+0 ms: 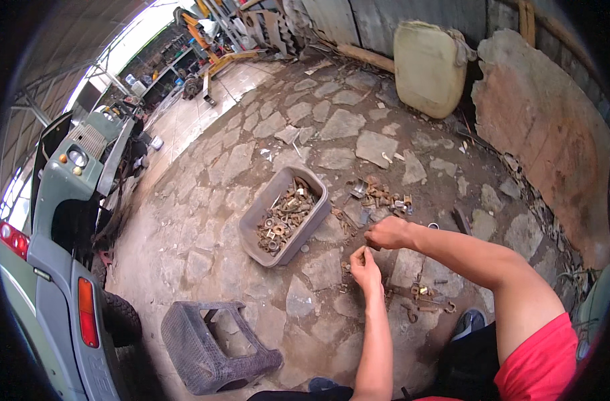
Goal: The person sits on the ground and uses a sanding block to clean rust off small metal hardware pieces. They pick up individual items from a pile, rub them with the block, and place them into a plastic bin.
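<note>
Soft daylight covers the stone paving (205, 220); beyond its upper-left edge the pale tiles (185, 127) are brighter, and the opening (132, 50) under the roof (51, 37) glares white. Shadows are faint, deepest beneath the vehicle (54, 267) at the left. Fisheye distortion bends straight lines, the view's corners fall to black, and small metal parts (383, 197) lack crispness.

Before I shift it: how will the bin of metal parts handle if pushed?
The bin is likely heavy for its size, given the metal parts piled inside. Its low, wide shape should resist tipping, but the uneven stones may catch its base.
</note>
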`<state>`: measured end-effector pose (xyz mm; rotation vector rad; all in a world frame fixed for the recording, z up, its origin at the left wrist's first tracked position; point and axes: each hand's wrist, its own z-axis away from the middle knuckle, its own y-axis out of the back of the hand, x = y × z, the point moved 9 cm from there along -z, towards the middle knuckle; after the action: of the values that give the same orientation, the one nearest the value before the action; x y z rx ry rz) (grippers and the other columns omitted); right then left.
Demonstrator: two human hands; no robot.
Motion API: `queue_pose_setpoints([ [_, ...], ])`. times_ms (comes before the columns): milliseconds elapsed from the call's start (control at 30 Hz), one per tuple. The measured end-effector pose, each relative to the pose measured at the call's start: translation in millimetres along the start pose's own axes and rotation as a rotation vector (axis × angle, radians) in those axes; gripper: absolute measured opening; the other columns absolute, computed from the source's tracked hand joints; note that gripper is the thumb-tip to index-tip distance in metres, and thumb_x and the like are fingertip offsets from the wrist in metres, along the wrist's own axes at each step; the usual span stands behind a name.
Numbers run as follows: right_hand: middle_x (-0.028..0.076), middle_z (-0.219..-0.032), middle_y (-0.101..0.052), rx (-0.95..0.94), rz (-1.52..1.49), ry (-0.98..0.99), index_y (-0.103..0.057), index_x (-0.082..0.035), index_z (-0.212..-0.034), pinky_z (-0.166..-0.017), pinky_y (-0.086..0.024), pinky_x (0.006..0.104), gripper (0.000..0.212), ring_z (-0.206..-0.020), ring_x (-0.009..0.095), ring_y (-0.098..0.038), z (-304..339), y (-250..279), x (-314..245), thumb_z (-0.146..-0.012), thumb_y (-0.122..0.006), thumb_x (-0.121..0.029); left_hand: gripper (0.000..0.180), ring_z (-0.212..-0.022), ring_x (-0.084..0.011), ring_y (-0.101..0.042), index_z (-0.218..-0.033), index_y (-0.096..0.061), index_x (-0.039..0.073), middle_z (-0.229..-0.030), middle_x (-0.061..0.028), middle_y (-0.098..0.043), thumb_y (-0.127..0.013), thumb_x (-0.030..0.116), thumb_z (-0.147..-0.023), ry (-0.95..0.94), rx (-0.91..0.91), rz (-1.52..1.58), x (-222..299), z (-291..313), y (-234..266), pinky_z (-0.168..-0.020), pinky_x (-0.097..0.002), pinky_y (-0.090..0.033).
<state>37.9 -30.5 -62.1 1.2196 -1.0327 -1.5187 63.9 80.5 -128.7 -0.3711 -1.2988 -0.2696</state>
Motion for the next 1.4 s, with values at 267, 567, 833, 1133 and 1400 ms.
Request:
queue_pose_setpoints([
  [267, 0.015, -0.099, -0.067, 0.15, 0.073, 0.052, -0.061, -0.004, -0.105, -0.076, -0.055, 0.0451, 0.023, -0.091, 0.034, -0.068, -4.7, 27.6, -9.0, -0.089, -0.051, -0.018, 0.022, -0.1, -0.0165, -0.06, -0.115, -0.056, -0.001, -0.109, -0.0097, -0.064, -0.057, 0.012, -0.098, 0.082, 0.003, 0.13, 8.0, -16.4, -3.2, -0.087, -0.0294, -0.048],
  [567, 0.009, -0.103, -0.063, 0.106, 0.054, 0.042, -0.062, -0.009, -0.103, -0.089, -0.045, 0.0429, 0.024, -0.107, 0.028, -0.058, -7.8, 29.5, -26.7, -0.086, -0.061, -0.026, 0.025, -0.094, -0.015, -0.064, -0.111, -0.064, 0.001, -0.103, -0.0078, -0.07, -0.063, 0.02, -0.094, -0.036, -0.005, -0.025, -10.4, -26.0, 11.2, -0.084, -0.0291, -0.049],
  [833, 0.01, -0.094, -0.064, 0.042, 0.065, 0.036, -0.062, -0.008, -0.096, -0.083, -0.048, 0.0449, 0.02, -0.096, 0.03, -0.063, -0.3, 9.5, -9.6, -0.087, -0.06, -0.026, 0.018, -0.087, -0.031, -0.067, -0.103, -0.065, 0.005, -0.094, -0.0157, -0.069, -0.065, 0.017, -0.09, -0.257, 0.053, -0.34, -1.8, -10.1, -5.7, -0.08, -0.0393, -0.05],
  [1133, 0.016, -0.083, -0.069, 0.086, 0.008, -0.006, -0.064, -0.006, -0.088, -0.065, -0.054, 0.0477, 0.015, -0.075, 0.036, -0.068, -9.2, 23.0, -2.5, -0.085, -0.058, -0.019, 0.014, -0.086, -0.0131, -0.06, -0.098, -0.064, 0.001, -0.092, -0.0053, -0.067, -0.064, 0.014, -0.093, -0.124, -0.023, -0.118, -15.9, -25.2, -3.5, -0.081, -0.0279, -0.047],
  [1400, 0.017, -0.085, -0.069, 0.107, -0.021, -0.06, -0.064, -0.004, -0.097, -0.068, -0.055, 0.0453, 0.017, -0.082, 0.035, -0.069, -10.4, 32.1, 2.6, -0.085, -0.057, -0.014, 0.017, -0.08, -0.019, -0.063, -0.099, -0.062, 0.0, -0.09, -0.0101, -0.067, -0.063, 0.016, -0.094, -0.193, 0.046, -0.247, 25.8, -16.2, -10.0, -0.073, -0.0337, -0.05],
])
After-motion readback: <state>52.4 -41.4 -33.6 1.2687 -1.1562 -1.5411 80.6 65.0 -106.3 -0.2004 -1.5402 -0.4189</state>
